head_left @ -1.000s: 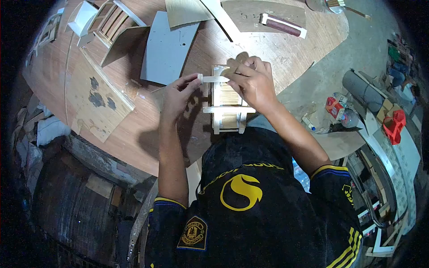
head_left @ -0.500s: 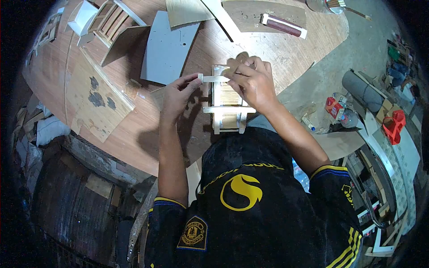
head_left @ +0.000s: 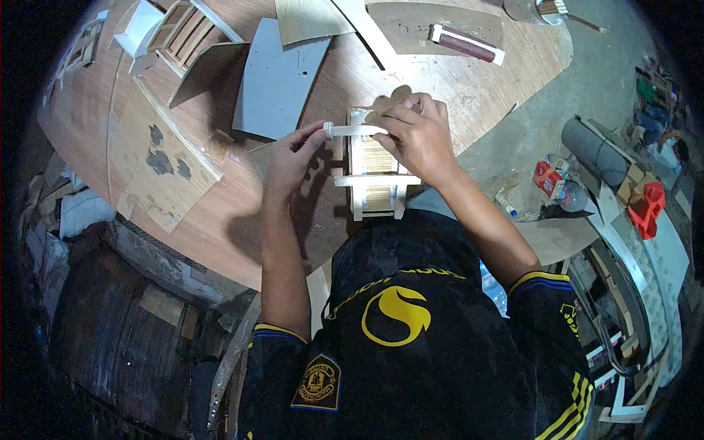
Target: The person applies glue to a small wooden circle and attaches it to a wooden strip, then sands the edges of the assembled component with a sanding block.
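Observation:
A small wooden frame [head_left: 358, 198] with slat-like light strips inside it lies at the near edge of the table, close to my body. Across its far part runs a pale wooden strip [head_left: 359, 130]. My left hand [head_left: 292, 158] pinches the strip's left end between thumb and fingers. At the right end, the bent fingers of my right hand [head_left: 422, 139] close on the strip, partly covering it and the frame's far right corner. A second pale crosspiece [head_left: 375, 180] lies over the frame nearer to me, with neither hand on it.
On the wooden table [head_left: 242, 180] are a grey-white board [head_left: 279, 81], a stained plywood piece [head_left: 165, 158] and a slatted wooden piece [head_left: 192, 37]. A dark red and white block [head_left: 467, 44] lies at the back. A red bag [head_left: 646, 210] is on the right.
My right fingers have shifted slightly, and a little more of the strip shows beside them. My left hand keeps its pinch on the other end.

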Demonstrator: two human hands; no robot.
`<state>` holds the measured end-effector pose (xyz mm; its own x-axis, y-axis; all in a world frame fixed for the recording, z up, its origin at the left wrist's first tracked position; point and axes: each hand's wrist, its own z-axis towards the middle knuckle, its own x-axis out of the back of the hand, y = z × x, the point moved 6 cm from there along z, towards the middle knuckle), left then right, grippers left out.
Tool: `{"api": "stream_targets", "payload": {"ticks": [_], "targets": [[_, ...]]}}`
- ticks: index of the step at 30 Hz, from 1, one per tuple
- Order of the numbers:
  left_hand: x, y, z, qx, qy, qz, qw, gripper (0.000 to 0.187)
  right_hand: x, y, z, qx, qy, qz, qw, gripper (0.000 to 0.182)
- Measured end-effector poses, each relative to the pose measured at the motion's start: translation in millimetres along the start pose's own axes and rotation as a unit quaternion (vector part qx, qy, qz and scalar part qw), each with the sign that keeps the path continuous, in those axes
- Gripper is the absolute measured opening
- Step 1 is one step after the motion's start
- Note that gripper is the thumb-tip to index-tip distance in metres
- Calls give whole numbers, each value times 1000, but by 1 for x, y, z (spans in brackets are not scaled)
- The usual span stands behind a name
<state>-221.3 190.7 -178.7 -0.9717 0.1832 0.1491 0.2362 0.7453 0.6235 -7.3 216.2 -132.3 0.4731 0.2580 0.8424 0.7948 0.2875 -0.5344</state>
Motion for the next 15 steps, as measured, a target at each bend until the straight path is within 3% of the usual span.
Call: {"api": "stream_targets", "payload": {"ticks": [15], "targets": [[-1, -12, 7, -5, -20, -54, 998, 36, 1, -1, 0, 4, 10, 6, 1000, 24]]}}
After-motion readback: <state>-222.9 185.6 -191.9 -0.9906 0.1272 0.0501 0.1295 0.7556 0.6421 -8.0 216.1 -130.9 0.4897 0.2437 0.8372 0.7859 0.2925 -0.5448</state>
